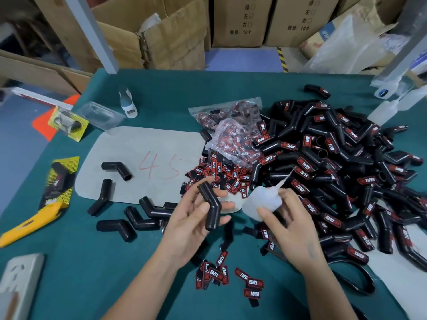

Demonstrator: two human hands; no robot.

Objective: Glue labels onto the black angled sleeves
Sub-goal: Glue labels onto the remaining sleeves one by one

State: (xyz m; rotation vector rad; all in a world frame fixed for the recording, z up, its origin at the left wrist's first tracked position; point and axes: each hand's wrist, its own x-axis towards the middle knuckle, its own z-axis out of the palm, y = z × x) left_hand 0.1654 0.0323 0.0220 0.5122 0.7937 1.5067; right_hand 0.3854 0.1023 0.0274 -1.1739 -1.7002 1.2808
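Note:
My left hand [191, 218] holds a bare black angled sleeve [210, 205] upright between thumb and fingers, above the green table. Just to its right, my right hand [288, 220] grips a translucent white glue bottle [261, 200] whose thin nozzle points up and to the right. Several unlabelled sleeves [116, 169] lie on the left of the table. On the right a big pile of labelled sleeves [335, 162] is heaped. Loose red-and-black labels [219, 175] are spread behind my hands, and another cluster of labels [231, 277] lies near the front.
Clear bags of labels [231, 125] lie against the pile. A grey mat [143, 158] marked 45 covers the table's middle. A yellow utility knife [32, 224] and packaged parts [61, 179] sit at left, a small bottle [128, 103] at back. Cardboard boxes [161, 33] stand behind the table.

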